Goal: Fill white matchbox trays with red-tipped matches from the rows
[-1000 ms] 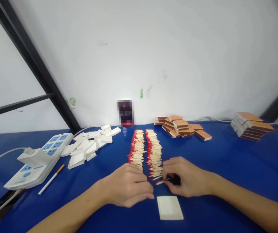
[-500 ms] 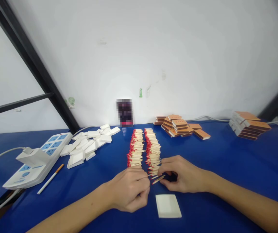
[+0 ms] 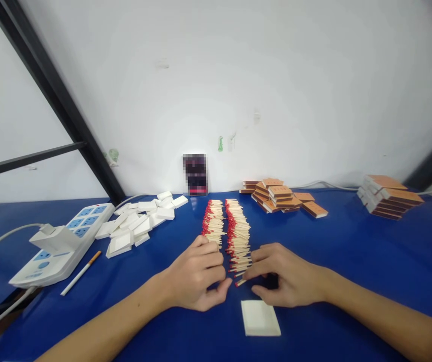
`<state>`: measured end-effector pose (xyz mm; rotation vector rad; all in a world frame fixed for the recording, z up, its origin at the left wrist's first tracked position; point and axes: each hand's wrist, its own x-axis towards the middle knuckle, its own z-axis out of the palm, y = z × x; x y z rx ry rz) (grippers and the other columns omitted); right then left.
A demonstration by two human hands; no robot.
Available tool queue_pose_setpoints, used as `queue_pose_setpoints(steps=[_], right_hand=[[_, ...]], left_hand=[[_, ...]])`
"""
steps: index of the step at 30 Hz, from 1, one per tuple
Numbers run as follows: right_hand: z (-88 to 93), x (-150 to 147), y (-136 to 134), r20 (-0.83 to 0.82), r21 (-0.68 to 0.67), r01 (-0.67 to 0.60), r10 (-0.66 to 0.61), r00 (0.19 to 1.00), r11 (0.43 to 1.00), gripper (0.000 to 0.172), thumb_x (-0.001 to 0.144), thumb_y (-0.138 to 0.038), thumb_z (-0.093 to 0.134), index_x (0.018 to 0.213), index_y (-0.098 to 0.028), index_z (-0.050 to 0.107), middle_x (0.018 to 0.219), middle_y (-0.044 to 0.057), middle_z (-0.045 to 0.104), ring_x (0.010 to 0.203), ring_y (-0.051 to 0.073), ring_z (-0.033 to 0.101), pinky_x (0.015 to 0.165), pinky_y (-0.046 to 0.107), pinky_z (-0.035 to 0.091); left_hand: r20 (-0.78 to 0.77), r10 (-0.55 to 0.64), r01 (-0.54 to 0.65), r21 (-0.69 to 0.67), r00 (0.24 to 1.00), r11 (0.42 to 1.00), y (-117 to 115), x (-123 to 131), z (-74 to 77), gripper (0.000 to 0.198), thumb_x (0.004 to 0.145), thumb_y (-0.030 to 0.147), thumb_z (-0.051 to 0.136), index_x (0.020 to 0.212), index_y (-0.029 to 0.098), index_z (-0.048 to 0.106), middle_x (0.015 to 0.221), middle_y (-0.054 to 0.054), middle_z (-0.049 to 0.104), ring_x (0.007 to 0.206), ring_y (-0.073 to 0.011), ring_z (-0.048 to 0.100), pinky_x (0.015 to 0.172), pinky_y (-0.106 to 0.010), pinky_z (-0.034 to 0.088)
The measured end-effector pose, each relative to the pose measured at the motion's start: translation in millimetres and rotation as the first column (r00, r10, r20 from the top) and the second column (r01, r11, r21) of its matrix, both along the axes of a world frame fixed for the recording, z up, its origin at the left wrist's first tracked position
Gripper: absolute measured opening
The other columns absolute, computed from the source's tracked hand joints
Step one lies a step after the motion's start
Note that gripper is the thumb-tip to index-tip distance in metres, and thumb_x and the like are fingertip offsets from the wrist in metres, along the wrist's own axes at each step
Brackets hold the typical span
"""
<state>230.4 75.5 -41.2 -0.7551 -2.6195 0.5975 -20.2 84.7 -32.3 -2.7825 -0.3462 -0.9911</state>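
Note:
Two long rows of red-headed matches lie on the table: the left row of matches (image 3: 212,216) and the right row of matches (image 3: 238,229). My left hand (image 3: 200,274) is over the near end of the left row, hiding part of it. Its fingers are bent, the thumb stands apart from them, and no object shows between. At the near end of the right row, my right hand (image 3: 283,276) has its index finger by a loose match (image 3: 240,283), with the thumb apart below. Just nearer lies a shallow white matchbox tray (image 3: 261,319).
White matchbox trays (image 3: 136,226) are heaped at the left, near a power strip (image 3: 63,251) with a plug and a cigarette (image 3: 81,273). Orange-brown matchboxes (image 3: 276,196) are piled at the back, with a stack of matchboxes (image 3: 391,196) farther right. A blurred dark object (image 3: 196,174) leans on the wall.
My left hand has shifted up slightly and its thumb has come away from the fingers. My right thumb and index finger have spread, and the loose match they were at lies lower left.

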Motion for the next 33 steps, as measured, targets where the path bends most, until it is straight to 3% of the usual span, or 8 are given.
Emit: queue_pose_setpoints(steps=[3, 8, 11, 18, 24, 33], right_hand=[[-0.5, -2.6, 0.4, -0.02, 0.005, 0.008, -0.008, 1.0, 1.0, 0.021, 0.083, -0.018, 0.061, 0.097, -0.021, 0.076, 0.074, 0.001, 0.066, 0.063, 0.012, 0.055, 0.061, 0.024, 0.038], [-5.8, -3.8, 2.2, -0.1, 0.045, 0.045, -0.041, 0.994, 0.998, 0.013, 0.085, -0.022, 0.062, 0.092, -0.018, 0.072, 0.066, -0.002, 0.06, 0.057, 0.01, 0.051, 0.059, 0.022, 0.038], [-9.4, -3.5, 2.6, -0.085, 0.062, 0.046, -0.041, 0.996, 0.997, 0.009, 0.084, -0.021, 0.063, 0.084, -0.018, 0.071, 0.064, -0.002, 0.06, 0.057, 0.01, 0.051, 0.059, 0.022, 0.037], [-11.6, -4.8, 1.9, -0.08, 0.091, 0.051, -0.044, 0.996, 0.995, 0.014, 0.086, -0.019, 0.059, 0.076, -0.018, 0.068, 0.058, -0.003, 0.057, 0.054, 0.009, 0.048, 0.061, 0.023, 0.038], [-12.8, -6.0, 1.2, -0.068, 0.097, 0.059, -0.053, 0.996, 0.994, 0.016, 0.087, -0.02, 0.059, 0.074, -0.018, 0.068, 0.057, -0.003, 0.057, 0.054, 0.009, 0.049, 0.06, 0.023, 0.037], [-10.8, -7.0, 1.8, -0.094, 0.087, 0.064, -0.055, 0.994, 0.994, 0.013, 0.087, -0.019, 0.059, 0.078, -0.018, 0.069, 0.059, -0.004, 0.059, 0.054, 0.009, 0.05, 0.061, 0.022, 0.037]], left_hand=[[-0.011, -0.028, 0.028, -0.012, 1.0, 1.0, 3.1, -2.1, -4.8, 0.03, 0.091, 0.016, 0.054, 0.061, 0.018, 0.052, 0.055, 0.001, 0.049, 0.055, -0.0143, 0.042, 0.058, -0.031, 0.034], [-0.045, -0.019, 0.018, -0.025, 0.999, 1.0, 5.2, -3.3, -7.6, 0.018, 0.095, 0.016, 0.053, 0.08, 0.015, 0.063, 0.061, 0.0, 0.054, 0.056, -0.0142, 0.046, 0.054, -0.028, 0.036], [-0.046, -0.029, 0.029, 0.001, 0.999, 1.0, 5.4, -2.6, -5.6, 0.017, 0.093, 0.015, 0.054, 0.079, 0.015, 0.064, 0.064, -0.001, 0.053, 0.058, -0.0152, 0.046, 0.054, -0.028, 0.036], [-0.112, -0.025, 0.019, -0.051, 0.993, 0.998, 4.3, -1.2, -6.4, 0.013, 0.095, 0.02, 0.058, 0.089, 0.016, 0.068, 0.073, -0.004, 0.057, 0.068, -0.0175, 0.047, 0.064, -0.031, 0.039], [-0.143, -0.001, -0.012, -0.091, 0.99, 0.996, 1.4, -0.6, -10.1, 0.017, 0.095, 0.029, 0.063, 0.084, 0.017, 0.068, 0.075, -0.003, 0.057, 0.073, -0.0173, 0.047, 0.071, -0.032, 0.038], [-0.114, 0.048, -0.058, -0.083, 0.992, 0.995, 2.4, 1.0, -12.3, 0.017, 0.095, 0.028, 0.063, 0.084, 0.017, 0.069, 0.074, -0.003, 0.058, 0.073, -0.0179, 0.045, 0.072, -0.034, 0.033]])
